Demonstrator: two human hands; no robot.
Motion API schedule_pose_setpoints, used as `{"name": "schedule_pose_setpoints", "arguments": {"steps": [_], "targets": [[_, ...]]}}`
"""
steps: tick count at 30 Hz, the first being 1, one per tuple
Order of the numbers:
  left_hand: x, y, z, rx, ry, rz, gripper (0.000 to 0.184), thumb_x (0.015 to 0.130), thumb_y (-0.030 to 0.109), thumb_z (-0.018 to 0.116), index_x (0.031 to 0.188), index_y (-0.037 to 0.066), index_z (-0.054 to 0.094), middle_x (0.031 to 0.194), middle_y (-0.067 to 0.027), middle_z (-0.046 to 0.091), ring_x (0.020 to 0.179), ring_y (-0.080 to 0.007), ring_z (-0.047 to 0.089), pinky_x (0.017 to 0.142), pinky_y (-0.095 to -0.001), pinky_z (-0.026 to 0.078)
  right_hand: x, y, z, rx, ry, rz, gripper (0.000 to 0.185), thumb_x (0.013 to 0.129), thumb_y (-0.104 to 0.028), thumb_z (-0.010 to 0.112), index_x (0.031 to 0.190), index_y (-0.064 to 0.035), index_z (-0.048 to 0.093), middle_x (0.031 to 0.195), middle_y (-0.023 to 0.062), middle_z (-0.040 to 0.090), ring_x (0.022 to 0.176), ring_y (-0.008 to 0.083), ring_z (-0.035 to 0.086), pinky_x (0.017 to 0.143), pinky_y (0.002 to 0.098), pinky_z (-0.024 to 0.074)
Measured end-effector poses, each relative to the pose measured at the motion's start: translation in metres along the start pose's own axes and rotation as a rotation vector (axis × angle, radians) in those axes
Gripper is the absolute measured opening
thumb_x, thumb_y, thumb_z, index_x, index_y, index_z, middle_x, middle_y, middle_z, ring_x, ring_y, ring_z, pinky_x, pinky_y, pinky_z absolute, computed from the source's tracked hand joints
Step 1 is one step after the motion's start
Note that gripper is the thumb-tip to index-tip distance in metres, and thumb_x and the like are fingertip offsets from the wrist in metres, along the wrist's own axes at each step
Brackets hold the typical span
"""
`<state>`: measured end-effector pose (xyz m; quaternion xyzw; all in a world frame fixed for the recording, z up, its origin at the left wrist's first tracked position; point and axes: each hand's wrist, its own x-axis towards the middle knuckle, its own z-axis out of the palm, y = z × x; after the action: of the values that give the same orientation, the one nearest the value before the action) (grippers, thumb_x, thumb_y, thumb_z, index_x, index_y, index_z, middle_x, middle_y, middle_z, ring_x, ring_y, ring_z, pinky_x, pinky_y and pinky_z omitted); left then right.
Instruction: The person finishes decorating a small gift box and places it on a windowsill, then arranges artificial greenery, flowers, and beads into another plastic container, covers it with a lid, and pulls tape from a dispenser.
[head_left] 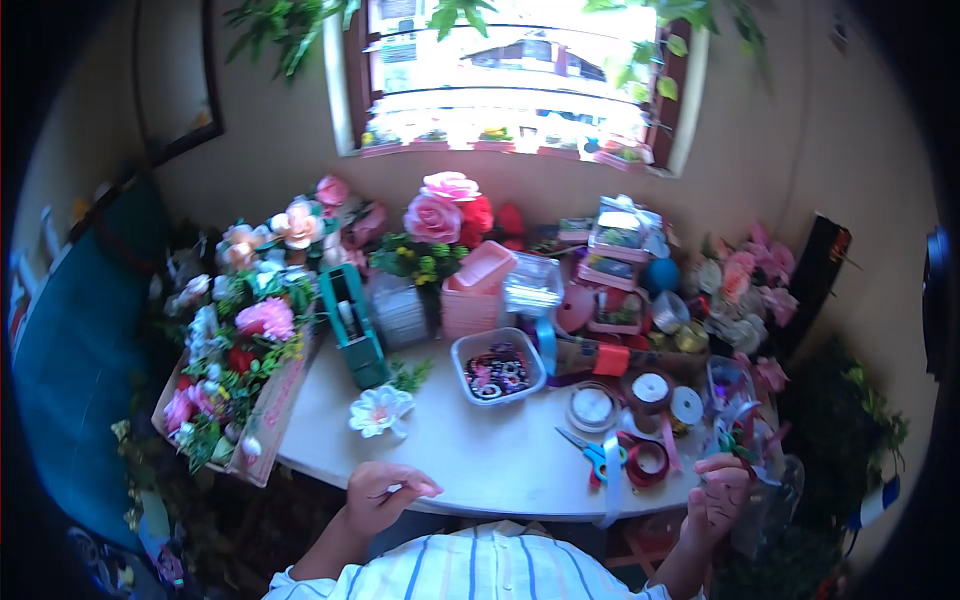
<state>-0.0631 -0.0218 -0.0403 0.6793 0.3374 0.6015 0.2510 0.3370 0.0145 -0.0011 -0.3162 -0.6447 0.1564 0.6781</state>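
My left hand [388, 496] is at the table's front edge, thumb and fingers pinched together; whatever may be between the fingertips is too small to make out. A white-blue artificial flower [381, 411] lies on the table beyond it. At the front right corner my right hand [718, 500] is raised with its fingers curled in, and I cannot make out what they hold. Just behind it are ribbon bits and a clear plastic bag [770, 495]. Scissors with blue handles [603, 459] and a dark red ribbon roll [647, 460] lie to its left.
A clear tub of beaded items [498, 367] stands mid-table, before pink plastic baskets [472, 308]. A green tape dispenser [352, 325] is left of them. A box of artificial flowers [265, 430] lines the left edge. Ribbon spools [592, 407] and stacked small boxes [612, 270] crowd the right.
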Motion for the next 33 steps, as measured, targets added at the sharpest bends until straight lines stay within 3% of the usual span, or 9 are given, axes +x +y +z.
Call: {"name": "schedule_pose_setpoints", "arguments": {"steps": [4, 9, 13, 14, 18, 25, 27, 29, 33], "targets": [[0.004, 0.011, -0.008, 0.104, -0.067, -0.061, 0.004, 0.09, -0.005, 0.064, 0.092, -0.002, 0.065, 0.086, -0.0143, 0.074, 0.081, -0.0248, 0.075, 0.072, -0.0311, 0.058, -0.013, 0.031, 0.011, -0.309, -0.117, 0.035, 0.026, 0.08, -0.001, 0.067, 0.103, -0.0038, 0.054, 0.104, 0.0138, 0.06, 0.098, 0.0269, 0.057, 0.092, 0.039, 0.0437], [-0.008, 0.006, -0.024, 0.278, 0.098, -0.008, 0.005, 0.092, -0.002, 0.063, 0.097, 0.0, 0.065, 0.09, -0.0124, 0.075, 0.083, -0.0246, 0.074, 0.074, -0.0316, 0.057, -0.024, 0.048, 0.019, -0.461, -0.283, -0.033, 0.028, 0.081, -0.001, 0.067, 0.107, -0.0036, 0.054, 0.107, 0.0155, 0.058, 0.102, 0.0314, 0.056, 0.096, 0.0437, 0.0432], [-0.011, 0.008, -0.043, 0.469, 0.315, -0.034, 0.007, 0.095, 0.001, 0.06, 0.1, 0.002, 0.065, 0.112, -0.0163, 0.069, 0.105, -0.0284, 0.067, 0.093, -0.0362, 0.05, -0.039, 0.069, 0.015, -0.476, -0.231, 0.022, 0.024, 0.09, -0.007, 0.061, 0.111, -0.0026, 0.052, 0.117, 0.0171, 0.054, 0.112, 0.0317, 0.052, 0.102, 0.0435, 0.0405], [-0.013, 0.011, -0.044, 0.435, 0.361, -0.131, 0.027, 0.105, 0.022, 0.048, 0.102, 0.004, 0.067, 0.124, -0.0182, 0.064, 0.117, -0.0325, 0.059, 0.103, -0.04, 0.041, -0.042, 0.073, 0.016, -0.423, -0.163, 0.068, 0.021, 0.094, -0.008, 0.058, 0.114, -0.0025, 0.052, 0.119, 0.0153, 0.054, 0.114, 0.0287, 0.052, 0.102, 0.0408, 0.0404], [-0.017, 0.007, -0.061, 0.474, 0.347, -0.02, 0.079, 0.106, 0.053, 0.011, 0.1, 0.005, 0.073, 0.129, -0.0182, 0.06, 0.126, -0.0351, 0.051, 0.109, -0.0438, 0.033, -0.045, 0.081, 0.012, -0.367, -0.098, 0.108, 0.018, 0.1, -0.01, 0.052, 0.117, -0.0019, 0.053, 0.122, 0.0131, 0.052, 0.116, 0.0241, 0.05, 0.103, 0.0368, 0.0393], [-0.018, 0.01, -0.04, 0.523, 0.501, 0.143, 0.052, 0.108, 0.034, 0.03, 0.099, 0.006, 0.073, 0.129, -0.0156, 0.059, 0.123, -0.0318, 0.052, 0.107, -0.0425, 0.036, -0.045, 0.082, 0.015, -0.345, -0.022, 0.142, 0.021, 0.099, -0.016, 0.055, 0.114, -0.0019, 0.054, 0.122, 0.0137, 0.053, 0.116, 0.0262, 0.05, 0.103, 0.0392, 0.039], [-0.009, 0.017, -0.029, 0.635, 0.363, 0.197, 0.024, 0.101, 0.012, 0.047, 0.106, 0.007, 0.07, 0.126, -0.0132, 0.061, 0.121, -0.0316, 0.053, 0.106, -0.0416, 0.037, -0.033, 0.055, 0.034, -0.42, -0.057, 0.022, 0.021, 0.099, -0.019, 0.057, 0.112, -0.003, 0.054, 0.121, 0.0144, 0.053, 0.115, 0.0277, 0.051, 0.102, 0.0405, 0.04], [0.008, 0.025, -0.01, 0.333, 0.028, 0.155, 0.034, 0.09, -0.005, 0.059, 0.122, 0.007, 0.064, 0.124, -0.0124, 0.062, 0.119, -0.0302, 0.055, 0.103, -0.0412, 0.04, -0.019, 0.025, 0.058, -0.414, -0.228, -0.128, 0.032, 0.094, -0.03, 0.063, 0.112, -0.004, 0.056, 0.123, 0.0148, 0.055, 0.118, 0.0325, 0.051, 0.104, 0.0456, 0.0386], [0.037, 0.022, 0.046, -0.036, -0.751, -0.258, 0.036, 0.097, 0.019, 0.061, 0.129, 0.004, 0.056, 0.12, -0.0151, 0.063, 0.111, -0.0324, 0.06, 0.097, -0.0396, 0.047, 0.005, -0.041, 0.112, -0.309, -0.843, -0.439, 0.059, 0.081, -0.047, 0.077, 0.126, -0.0105, 0.064, 0.137, 0.0142, 0.057, 0.132, 0.0401, 0.047, 0.11, 0.0491, 0.0362]]}}
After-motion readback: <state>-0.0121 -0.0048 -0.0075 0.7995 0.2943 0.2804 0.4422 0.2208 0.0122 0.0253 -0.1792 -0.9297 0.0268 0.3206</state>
